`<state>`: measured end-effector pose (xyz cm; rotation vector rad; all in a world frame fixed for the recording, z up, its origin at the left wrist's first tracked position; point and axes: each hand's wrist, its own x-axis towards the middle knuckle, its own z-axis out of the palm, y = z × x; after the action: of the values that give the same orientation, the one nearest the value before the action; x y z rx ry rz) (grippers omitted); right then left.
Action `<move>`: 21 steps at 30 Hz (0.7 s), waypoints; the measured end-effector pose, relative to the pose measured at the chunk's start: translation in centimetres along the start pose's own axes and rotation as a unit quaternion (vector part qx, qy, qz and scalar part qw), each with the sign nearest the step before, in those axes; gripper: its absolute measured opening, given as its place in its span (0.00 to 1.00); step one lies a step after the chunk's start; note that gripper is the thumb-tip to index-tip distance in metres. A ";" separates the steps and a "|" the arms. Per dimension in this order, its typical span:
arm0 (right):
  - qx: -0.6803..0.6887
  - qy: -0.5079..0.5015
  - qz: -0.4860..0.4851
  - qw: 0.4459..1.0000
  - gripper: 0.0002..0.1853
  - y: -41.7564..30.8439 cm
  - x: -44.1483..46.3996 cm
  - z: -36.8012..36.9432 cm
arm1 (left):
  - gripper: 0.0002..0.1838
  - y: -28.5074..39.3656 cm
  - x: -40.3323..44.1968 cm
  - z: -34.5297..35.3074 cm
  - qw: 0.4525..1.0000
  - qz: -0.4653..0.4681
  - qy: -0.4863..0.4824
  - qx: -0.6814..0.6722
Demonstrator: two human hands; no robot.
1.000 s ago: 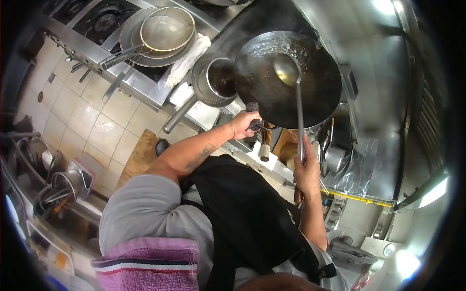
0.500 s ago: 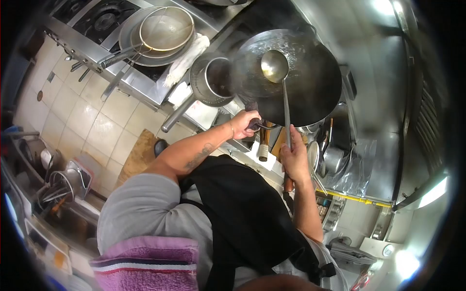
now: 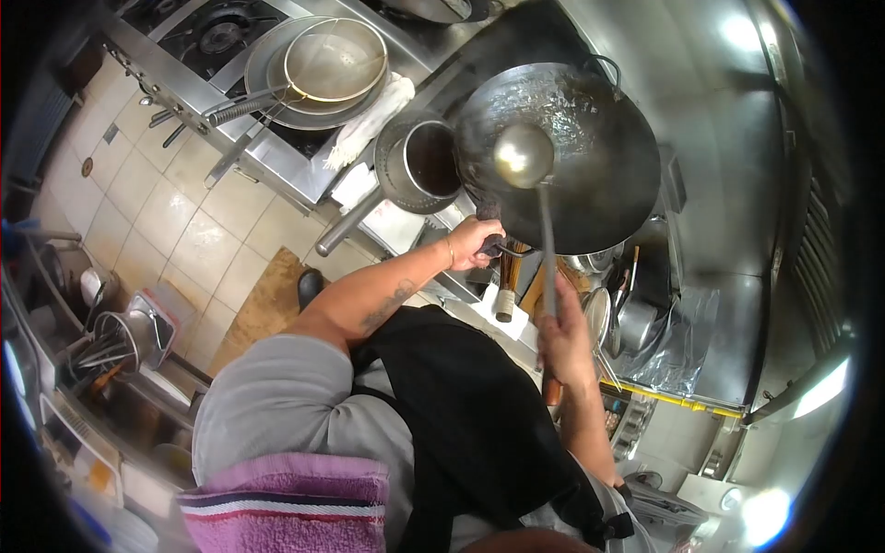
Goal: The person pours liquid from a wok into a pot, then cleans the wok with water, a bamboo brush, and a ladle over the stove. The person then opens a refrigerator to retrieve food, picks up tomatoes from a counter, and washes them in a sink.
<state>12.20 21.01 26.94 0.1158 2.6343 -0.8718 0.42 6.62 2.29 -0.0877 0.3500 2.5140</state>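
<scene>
A large dark wok (image 3: 599, 184) with a wet, shiny inner surface sits at the upper middle. My left hand (image 3: 475, 243) is closed around its near handle, which has dark cloth wrapped on it. My right hand (image 3: 566, 339) grips the long handle of a metal ladle (image 3: 524, 156), and a wooden end shows below the fist. The ladle's bowl hangs over the left part of the wok; whether it touches the surface I cannot tell. Left of the wok, a pot of dark liquid (image 3: 431, 159) stands within a perforated, long-handled strainer (image 3: 395, 175).
Strainers (image 3: 334, 59) rest on a bowl over the stove at upper left, beside a white cloth (image 3: 371, 120). A bamboo brush (image 3: 505, 300) lies below the wok. Metal pots (image 3: 637, 325) stand at right, near a yellow pipe (image 3: 668, 397). Utensils fill a container (image 3: 122, 341) at lower left.
The ladle's bowl has moved left and a little down within the wok, and my right hand has shifted left and lower. My left hand keeps its hold. The whole view has shifted slightly.
</scene>
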 end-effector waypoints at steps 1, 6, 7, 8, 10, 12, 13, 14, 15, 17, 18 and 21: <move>0.094 -0.053 0.028 0.994 0.36 -1.2 -0.6 0.7 | 0.09 0.2 0.0 0.2 1.000 -0.002 0.012 0.008; 0.103 -0.093 0.010 0.990 0.35 -3.2 0.3 -0.7 | 0.10 -0.4 0.5 -0.5 0.999 -0.012 -0.020 -0.028; 0.067 -0.048 -0.042 0.996 0.35 -1.5 1.5 -0.7 | 0.10 -0.5 0.6 -0.5 0.999 -0.015 -0.015 -0.041; 0.066 -0.047 -0.041 0.996 0.35 -0.5 2.7 -0.3 | 0.10 -0.5 0.7 -0.6 0.999 -0.016 -0.016 -0.042; 0.028 0.029 -0.068 0.997 0.34 0.2 4.1 0.2 | 0.10 -0.6 0.7 -0.7 1.000 -0.004 -0.013 -0.019; 0.003 0.013 -0.086 0.996 0.34 2.0 4.4 1.3 | 0.10 -0.5 0.7 -0.7 1.000 -0.004 -0.015 -0.018; 0.048 -0.037 -0.036 0.998 0.34 0.5 3.0 1.8 | 0.10 -0.4 0.7 -0.6 1.000 -0.006 -0.017 -0.016; 0.092 -0.086 0.018 0.992 0.33 -1.2 1.3 1.9 | 0.10 -0.4 0.6 -0.7 1.000 -0.008 -0.017 -0.017; 0.152 -0.115 0.050 0.980 0.32 -1.6 0.6 1.4 | 0.10 -0.3 0.5 -0.8 0.999 -0.011 -0.025 -0.019; 0.090 -0.084 0.011 0.992 0.33 -1.8 -0.3 -0.1 | 0.11 -0.3 0.5 -0.9 0.999 -0.020 -0.037 -0.023; 0.026 -0.058 -0.030 0.998 0.34 -1.5 -0.7 -1.0 | 0.10 -0.4 0.5 -0.9 1.000 -0.009 -0.017 -0.021; -0.252 0.102 -0.091 0.958 0.37 -2.3 -1.5 -4.2 | 0.08 0.2 -0.1 -0.1 0.999 0.021 0.027 -0.002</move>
<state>11.87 21.72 31.92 -0.1814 3.0061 -0.2223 0.41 6.42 2.26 -0.1506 0.3730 2.5582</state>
